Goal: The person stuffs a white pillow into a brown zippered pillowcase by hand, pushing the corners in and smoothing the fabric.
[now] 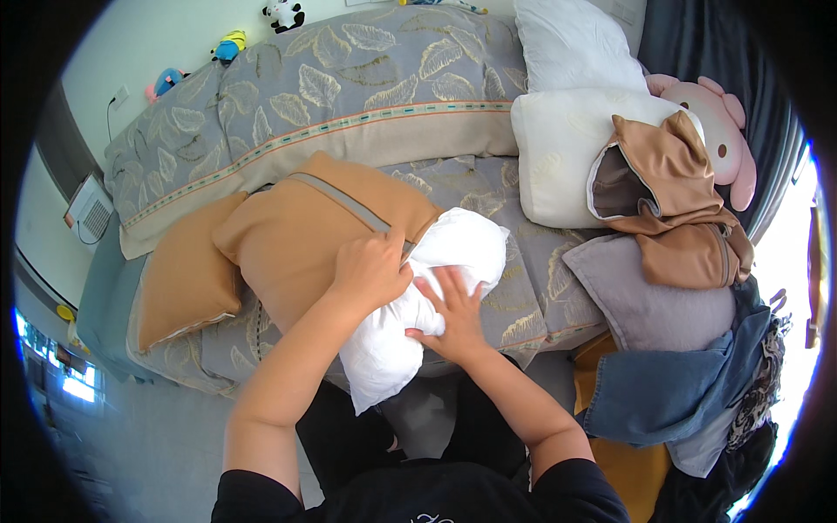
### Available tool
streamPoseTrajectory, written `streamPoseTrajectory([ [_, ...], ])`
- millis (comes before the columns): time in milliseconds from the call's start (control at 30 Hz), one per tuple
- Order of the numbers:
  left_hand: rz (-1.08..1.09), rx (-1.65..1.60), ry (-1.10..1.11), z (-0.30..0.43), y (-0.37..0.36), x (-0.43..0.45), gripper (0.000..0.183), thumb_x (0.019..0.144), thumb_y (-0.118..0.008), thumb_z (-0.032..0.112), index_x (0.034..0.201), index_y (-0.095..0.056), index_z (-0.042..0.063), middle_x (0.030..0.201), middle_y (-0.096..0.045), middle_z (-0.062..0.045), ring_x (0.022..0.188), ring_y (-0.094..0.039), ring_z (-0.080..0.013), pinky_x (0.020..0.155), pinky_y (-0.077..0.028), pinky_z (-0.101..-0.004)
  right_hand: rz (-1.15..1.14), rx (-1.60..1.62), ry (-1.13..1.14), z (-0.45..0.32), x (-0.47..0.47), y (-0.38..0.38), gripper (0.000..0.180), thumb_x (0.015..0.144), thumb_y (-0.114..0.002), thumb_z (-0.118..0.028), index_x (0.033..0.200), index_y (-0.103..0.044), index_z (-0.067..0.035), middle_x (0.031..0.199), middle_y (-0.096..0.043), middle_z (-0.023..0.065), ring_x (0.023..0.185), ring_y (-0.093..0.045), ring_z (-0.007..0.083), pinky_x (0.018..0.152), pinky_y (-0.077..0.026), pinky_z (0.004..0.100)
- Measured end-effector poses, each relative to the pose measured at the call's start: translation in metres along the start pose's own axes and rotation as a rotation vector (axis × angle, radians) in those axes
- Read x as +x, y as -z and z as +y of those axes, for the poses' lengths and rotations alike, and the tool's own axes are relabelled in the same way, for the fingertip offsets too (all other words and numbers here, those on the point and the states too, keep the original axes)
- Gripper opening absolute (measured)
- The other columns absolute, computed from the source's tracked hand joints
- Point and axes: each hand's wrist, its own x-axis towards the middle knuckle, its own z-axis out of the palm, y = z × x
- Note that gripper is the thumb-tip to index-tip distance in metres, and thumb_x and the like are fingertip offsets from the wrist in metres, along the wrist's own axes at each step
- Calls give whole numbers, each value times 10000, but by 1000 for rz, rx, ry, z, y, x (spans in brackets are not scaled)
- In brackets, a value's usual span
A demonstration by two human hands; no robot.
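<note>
A tan cushion cover with a grey stripe (288, 229) lies on the sofa before me, a white pillow insert (461, 242) partly inside it and bulging out at its right end. My left hand (373, 268) grips the edge of the cover's opening beside the insert. Pressed against the white insert, my right hand (452, 317) has its fingers spread and its thumb apart. The insert's lower corner hangs over the sofa's front edge. How far the insert reaches inside the cover is hidden.
Left of the cover lies a tan cushion (189, 274). To the right are a white pillow (556, 157), a brown leather-like cover (680, 176), a grey cushion (654, 287) and blue denim cloth (660, 392). A pink plush toy (722, 124) leans by the curtain. The patterned sofa backrest (340, 72) stands behind.
</note>
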Motion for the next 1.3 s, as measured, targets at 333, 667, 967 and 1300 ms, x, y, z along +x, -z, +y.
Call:
streamPoseTrajectory([
  [333, -245, -103, -40, -11, -17, 55, 177, 763, -640, 143, 816, -653, -26, 799, -672, -204, 711, -669, -319, 625, -523, -392, -253, 140, -359, 36, 60, -6, 1359, 434, -847, -620, 1519, -176, -153, 1566, -12, 240, 1447, 7, 424, 990, -63, 771],
  [667, -596, -1109, -72, -13, -82, 15, 215, 786, -697, 94, 928, -683, -67, 724, -682, -115, 667, -627, -106, 614, -488, -279, -299, 443, -117, 24, 7, -170, 858, 639, -763, -481, 1300, -475, -16, 1346, -452, 191, 1337, -339, 310, 1089, -242, 523],
  [967, 13, -397, -183, -53, -54, 22, 230, 737, -670, 147, 914, -681, 0, 750, -654, -144, 663, -625, -314, 564, -488, -394, -257, 33, -268, -32, 64, -44, 906, 612, -789, -431, 1391, -437, -132, 1476, -320, 171, 1411, -208, 360, 1025, -24, 721],
  [1300, 3, 224, 150, -59, 16, -87, 194, 758, -641, 229, 757, -625, 36, 769, -629, -134, 687, -650, -304, 575, -526, -421, -135, 127, 68, -68, 35, 27, 907, 673, -714, -621, 1398, -450, -144, 1535, -199, 229, 1423, -164, 425, 978, -84, 765],
])
